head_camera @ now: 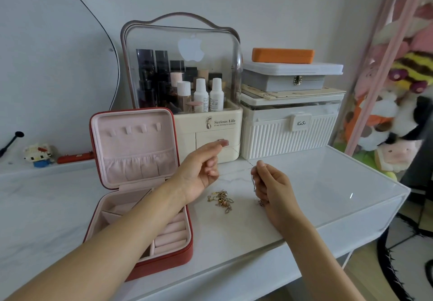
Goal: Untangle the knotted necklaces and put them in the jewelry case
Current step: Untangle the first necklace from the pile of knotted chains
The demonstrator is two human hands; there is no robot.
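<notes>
A thin silver necklace (236,170) stretches between my two hands above the white table (257,225). My left hand (201,171) pinches one end of it, palm up. My right hand (273,187) grips the other end, with a short length of chain hanging from the fingers. On the table between and below the hands lies a tangled heap of gold necklaces (222,200). The red jewelry case (140,183) stands open at the left, its pink lid upright and its compartments partly hidden by my left forearm.
Behind the hands stand a clear-lidded cosmetics organizer (201,122) and a white ribbed storage box (290,134) stacked with smaller boxes. A toy figure (38,154) and a red object sit far left. The table's right edge borders plush toys (398,113).
</notes>
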